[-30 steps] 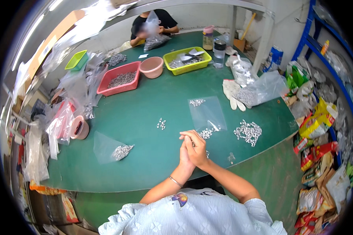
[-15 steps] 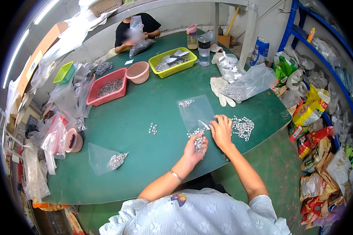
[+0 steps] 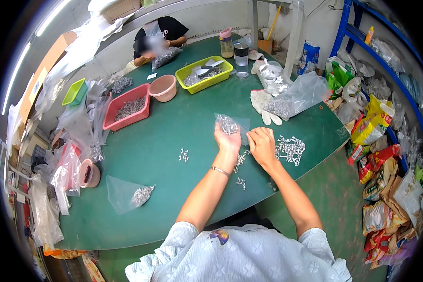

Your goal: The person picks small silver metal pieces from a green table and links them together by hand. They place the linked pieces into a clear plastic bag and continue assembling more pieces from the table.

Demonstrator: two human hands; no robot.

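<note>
My left hand (image 3: 227, 141) is palm up, fingers curled under a heap of small silvery metal clasps (image 3: 227, 126). A clear plastic bag (image 3: 242, 123) lies over and around the fingertips; whether the hand is inside it or under it I cannot tell. My right hand (image 3: 262, 144) is closed beside it, thumb and fingers pinching the bag's near edge. Between my wrists a few loose clasps (image 3: 240, 160) lie on the green table, with a small cluster (image 3: 240, 183) nearer to me. To the right of my right hand spreads a larger pile of clasps (image 3: 291, 149).
A filled clear bag (image 3: 127, 195) and a few clasps (image 3: 184, 155) lie to the left. Farther off stand a red tray (image 3: 127, 113), a pink bowl (image 3: 163, 89), a yellow-green tray (image 3: 204, 75) and bottles (image 3: 241, 61). White gloves (image 3: 263, 105) lie right. A person (image 3: 162, 40) sits opposite.
My left hand has moved forward with the clasps, up to the bag, and turned palm up. The bag has lifted and bunched around it. My right hand has shifted slightly, still at the bag's edge.
</note>
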